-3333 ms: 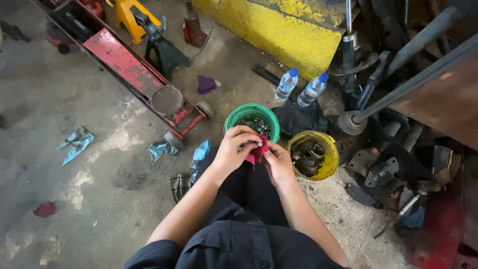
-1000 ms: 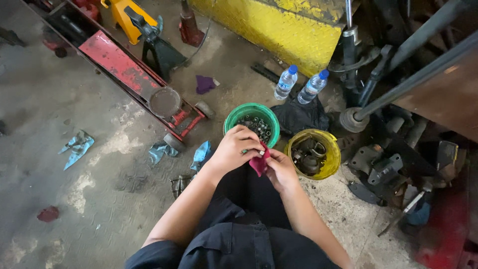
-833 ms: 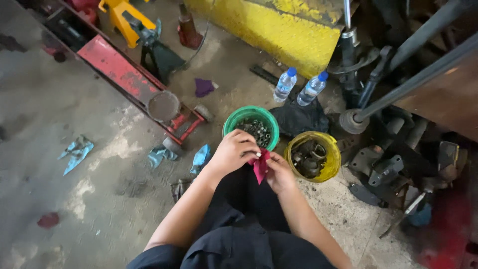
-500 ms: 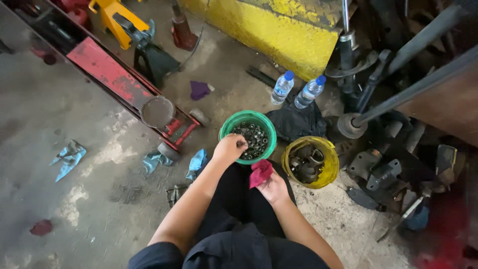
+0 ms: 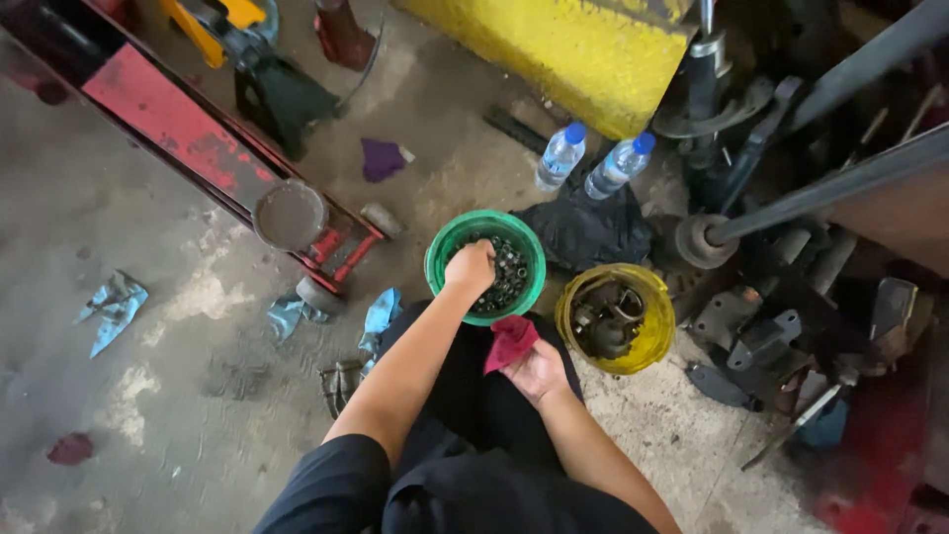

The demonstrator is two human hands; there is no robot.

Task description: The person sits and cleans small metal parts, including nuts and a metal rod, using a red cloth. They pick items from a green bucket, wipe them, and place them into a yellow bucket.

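Floor: stained grey concrete floor (image 5: pixel 148 396) of a workshop, seen from above, carried everything.
Left hand: left hand (image 5: pixel 472 267) reached down into the green bucket (image 5: pixel 438 259), fingers curled over the small dark metal parts (image 5: pixel 511 277); whether it pinched one could not be told.
Right hand: right hand (image 5: pixel 539 371) sat nearer the person's lap, closed on a red rag (image 5: pixel 510 341) that stuck out toward the green bucket.
Green bucket: stood straight ahead of the person's knees, touching or just beside the yellow bucket (image 5: pixel 647 341).
Yellow bucket: held larger rusty parts, to the right of the green one.
Beyond the buckets: black bag (image 5: pixel 583 227), then two clear plastic bottles (image 5: pixel 561 156) with blue caps, near a yellow painted block (image 5: pixel 583 54).
Left side: red floor jack (image 5: pixel 188 129) with round saddle, blue rags (image 5: pixel 114 307) scattered, a purple cloth (image 5: pixel 381 158).
Right side: dark metal car parts (image 5: pixel 781 326) piled close, crowding the yellow bucket.
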